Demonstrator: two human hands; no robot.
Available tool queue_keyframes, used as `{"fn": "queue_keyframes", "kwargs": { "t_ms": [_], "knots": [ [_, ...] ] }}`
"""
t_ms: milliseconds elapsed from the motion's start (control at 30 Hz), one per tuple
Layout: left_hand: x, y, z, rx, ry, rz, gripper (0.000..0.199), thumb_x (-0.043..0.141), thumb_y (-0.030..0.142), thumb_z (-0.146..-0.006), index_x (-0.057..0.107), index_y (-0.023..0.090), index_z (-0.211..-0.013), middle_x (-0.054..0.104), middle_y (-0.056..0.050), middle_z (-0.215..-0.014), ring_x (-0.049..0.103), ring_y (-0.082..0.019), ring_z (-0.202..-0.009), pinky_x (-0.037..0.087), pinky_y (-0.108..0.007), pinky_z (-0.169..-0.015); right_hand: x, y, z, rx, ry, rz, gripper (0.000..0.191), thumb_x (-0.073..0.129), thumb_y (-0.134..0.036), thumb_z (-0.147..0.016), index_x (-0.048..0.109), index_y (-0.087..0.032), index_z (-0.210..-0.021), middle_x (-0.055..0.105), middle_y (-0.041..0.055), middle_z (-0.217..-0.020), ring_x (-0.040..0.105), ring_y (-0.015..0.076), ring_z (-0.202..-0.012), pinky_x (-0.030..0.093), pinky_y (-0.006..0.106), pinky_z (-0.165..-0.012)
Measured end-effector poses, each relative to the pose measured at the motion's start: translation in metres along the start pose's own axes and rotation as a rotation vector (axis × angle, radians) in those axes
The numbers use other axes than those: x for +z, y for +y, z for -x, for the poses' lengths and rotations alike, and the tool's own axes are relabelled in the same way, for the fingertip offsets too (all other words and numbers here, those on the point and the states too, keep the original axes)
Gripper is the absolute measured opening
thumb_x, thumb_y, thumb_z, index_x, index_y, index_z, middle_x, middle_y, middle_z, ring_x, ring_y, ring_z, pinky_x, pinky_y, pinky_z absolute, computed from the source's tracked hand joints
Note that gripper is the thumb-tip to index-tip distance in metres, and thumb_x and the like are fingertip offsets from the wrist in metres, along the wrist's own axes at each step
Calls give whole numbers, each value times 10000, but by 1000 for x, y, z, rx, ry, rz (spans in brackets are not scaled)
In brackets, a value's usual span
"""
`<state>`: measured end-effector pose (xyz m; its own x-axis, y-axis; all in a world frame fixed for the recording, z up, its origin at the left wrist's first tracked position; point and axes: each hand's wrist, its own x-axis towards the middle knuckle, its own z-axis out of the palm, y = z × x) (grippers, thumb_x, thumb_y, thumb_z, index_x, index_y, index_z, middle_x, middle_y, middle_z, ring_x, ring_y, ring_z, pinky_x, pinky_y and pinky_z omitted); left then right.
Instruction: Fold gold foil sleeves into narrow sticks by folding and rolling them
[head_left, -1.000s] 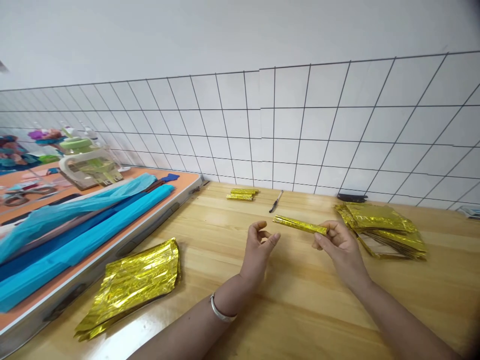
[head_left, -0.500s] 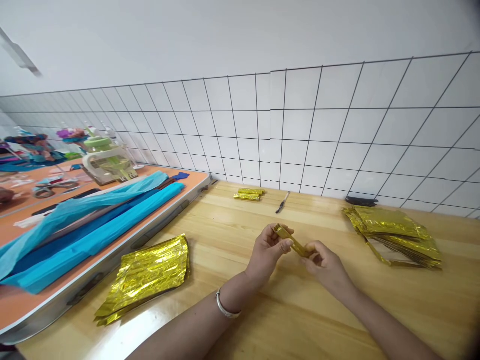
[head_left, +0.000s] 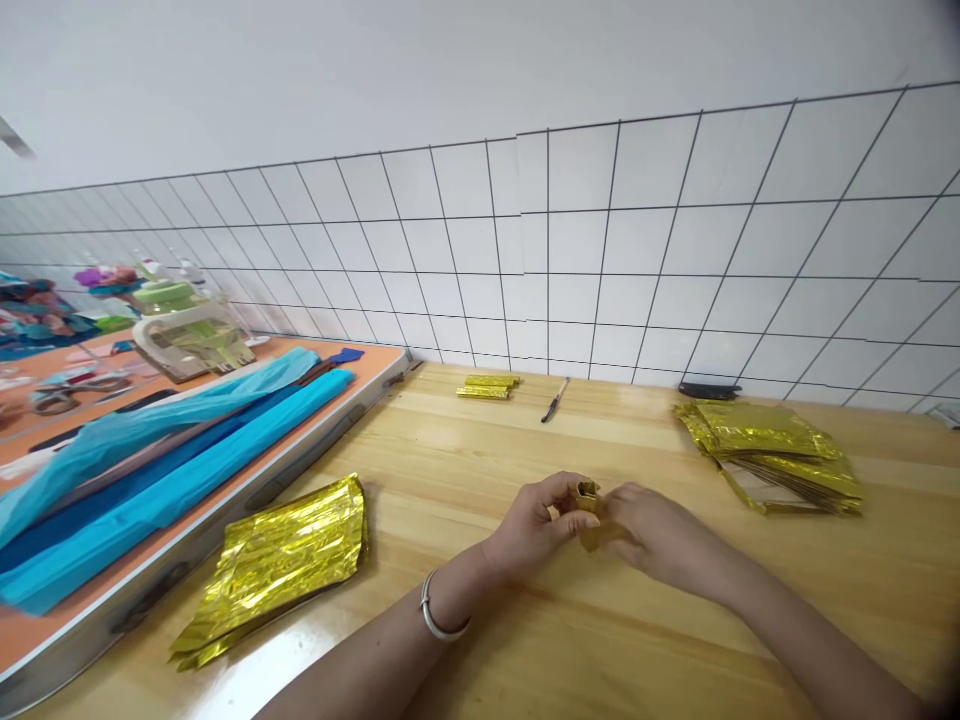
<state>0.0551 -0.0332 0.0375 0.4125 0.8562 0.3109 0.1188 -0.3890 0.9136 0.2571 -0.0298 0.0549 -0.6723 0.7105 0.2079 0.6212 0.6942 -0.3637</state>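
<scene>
My left hand (head_left: pixel 536 520), with a bracelet on its wrist, pinches a small folded strip of gold foil (head_left: pixel 588 497) between thumb and fingers. The strip's open end faces up. My right hand (head_left: pixel 660 530) is at the strip's right side, its fingers bent against the foil and partly blurred. Two flat gold strips (head_left: pixel 484 392) lie near the wall, with a pen (head_left: pixel 555 400) to their right. A stack of gold foil sheets (head_left: pixel 285 560) is on the left of the wooden table, and another gold stack (head_left: pixel 772 445) on the right.
On the left, an orange-topped table (head_left: pixel 375 365) bears blue rolled paper (head_left: pixel 187 480), scissors (head_left: pixel 79 388) and a green-lidded container (head_left: pixel 187 330). A black object (head_left: pixel 709 391) lies against the tiled wall behind the right stack.
The foil strip has turned from slanting to nearly upright between my hands. My right hand has moved closer to my left, its back now more toward the camera. The view has shifted slightly.
</scene>
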Motion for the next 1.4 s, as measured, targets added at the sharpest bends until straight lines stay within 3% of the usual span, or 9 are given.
{"fn": "queue_keyframes", "kwargs": {
  "t_ms": [100, 233, 400, 533, 733, 867, 1000, 1400],
  "knots": [
    [2, 1, 0, 9, -5, 8, 295, 606, 325, -804, 543, 164, -1044, 645, -47, -822, 573, -116, -676, 436, -246, -650, -19, -5, 0, 36, 131, 2, 155, 476, -154, -829, 594, -223, -904, 622, 35, -826, 571, 166, -778, 448, 284, -682],
    [4, 4, -1, 31, -7, 38, 270, 590, 293, -822, 489, 154, -1030, 635, -46, -792, 577, -104, -644, 429, -233, -620, -28, -15, 0, -20, 346, -86, 165, 429, -176, -871, 567, -226, -946, 616, 36, -826, 571, 142, -740, 458, 266, -660],
    [6, 6, 0, 67, -20, 41, 237, 588, 261, -824, 459, 157, -994, 601, -4, -701, 585, -98, -600, 429, -225, -597, -25, -20, -1, -134, 309, -82, 282, 432, -153, -862, 549, -257, -1097, 620, 40, -922, 580, 140, -809, 480, 263, -695],
    [8, 3, 1, 119, -13, 20, 268, 576, 246, -832, 429, 168, -1041, 607, -12, -750, 589, -96, -615, 440, -223, -604, -22, -18, -2, -142, 330, -87, 252, 439, -162, -860, 567, -248, -1059, 622, 42, -920, 584, 140, -816, 487, 265, -707],
    [7, -1, 4, 276, 128, -132, 398, 570, 195, -829, 409, 199, -1194, 601, -98, -1020, 584, -90, -676, 480, -234, -636, -19, -16, -2, -119, 341, -144, 225, 432, -153, -867, 556, -251, -1028, 614, 37, -908, 577, 139, -824, 483, 268, -722],
    [4, 4, 5, 426, 146, -263, 246, 517, 142, -846, 507, 205, -1084, 534, -133, -1200, 601, -122, -826, 496, -283, -753, -19, -17, -3, -117, 335, -172, 214, 432, -145, -866, 556, -246, -1009, 613, 37, -908, 574, 139, -836, 482, 270, -737],
    [2, 10, 4, 411, 138, -294, 155, 496, 144, -857, 560, 184, -991, 579, -128, -1132, 561, -181, -1035, 478, -321, -847, -18, -18, -3, -115, 347, -190, 219, 422, -152, -867, 562, -252, -1002, 620, 36, -898, 581, 142, -835, 489, 273, -735],
    [5, 4, 4, 339, 205, -142, 175, 527, 103, -837, 557, 186, -989, 589, -102, -1083, 572, -174, -998, 475, -321, -855, -11, -15, -4, -123, 395, -239, 238, 454, -125, -854, 556, -256, -1025, 623, 28, -901, 585, 137, -841, 487, 271, -747]
  ]
}}
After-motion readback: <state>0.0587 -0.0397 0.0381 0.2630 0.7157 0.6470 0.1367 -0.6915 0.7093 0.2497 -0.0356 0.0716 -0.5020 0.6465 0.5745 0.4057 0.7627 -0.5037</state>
